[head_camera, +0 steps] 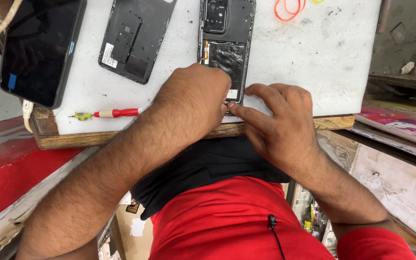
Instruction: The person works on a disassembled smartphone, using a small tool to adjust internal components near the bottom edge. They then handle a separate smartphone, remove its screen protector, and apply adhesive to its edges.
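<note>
Both hands meet at the near end of an opened phone (226, 53) that lies with its back cover off on a white foam pad (314, 62) on the wooden worktop (333, 123). The left hand (191, 103) is curled with its fingers bunched over the phone's lower edge; what they pinch, if anything, is hidden beneath the knuckles. The right hand (278, 120) rests on the pad just beside it, fingers loosely bent, the forefinger stretched out so that its tip touches the phone's bottom corner. A red-handled screwdriver (109, 113) lies on the pad to the left, apart from the hands. Farther left, the removed back cover (133, 38) lies inner side up, and a dark tablet (39, 48) overhangs the pad's corner. Orange rubber bands (289, 9) sit near the pad's far edge.
</note>
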The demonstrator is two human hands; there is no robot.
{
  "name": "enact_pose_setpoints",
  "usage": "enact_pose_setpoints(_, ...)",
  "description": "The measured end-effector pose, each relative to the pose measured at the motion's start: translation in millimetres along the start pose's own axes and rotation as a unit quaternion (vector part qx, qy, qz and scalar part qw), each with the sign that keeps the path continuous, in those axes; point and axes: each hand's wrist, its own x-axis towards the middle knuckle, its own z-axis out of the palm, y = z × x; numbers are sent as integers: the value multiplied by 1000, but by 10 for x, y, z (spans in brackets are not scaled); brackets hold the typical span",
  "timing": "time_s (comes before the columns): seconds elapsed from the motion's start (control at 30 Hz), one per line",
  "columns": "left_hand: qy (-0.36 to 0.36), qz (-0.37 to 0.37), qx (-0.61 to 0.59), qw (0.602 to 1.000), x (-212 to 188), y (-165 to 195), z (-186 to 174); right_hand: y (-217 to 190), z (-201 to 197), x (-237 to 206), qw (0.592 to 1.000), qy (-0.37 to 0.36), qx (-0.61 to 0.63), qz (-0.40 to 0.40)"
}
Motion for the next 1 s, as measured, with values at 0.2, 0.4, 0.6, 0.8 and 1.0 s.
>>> enact_pose_setpoints(0.2, 12, 25, 32, 999, -19, -1, -37, -38, -82, 18, 997, -12, -52, -55)
enact_pose_setpoints(0.4, -20, 6, 18, 1000, -50, -14, -81, -116, -136, 69, 996, -40, -68, -46)
enact_pose_setpoints(0.6, -26, -16, 18, 999, -53, 5, -105, -146, -167, 136, 998, -43, -18, -33)
enact_pose_setpoints(0.8, -32, -14, 19, 999, -60, -1, -108, -132, -139, 106, 999, -43, -1, -17)
enact_pose_setpoints(1.0, -44, -36, 24, 998, -85, 29, -132, -172, -122, 114, 998, -55, -8, -15)
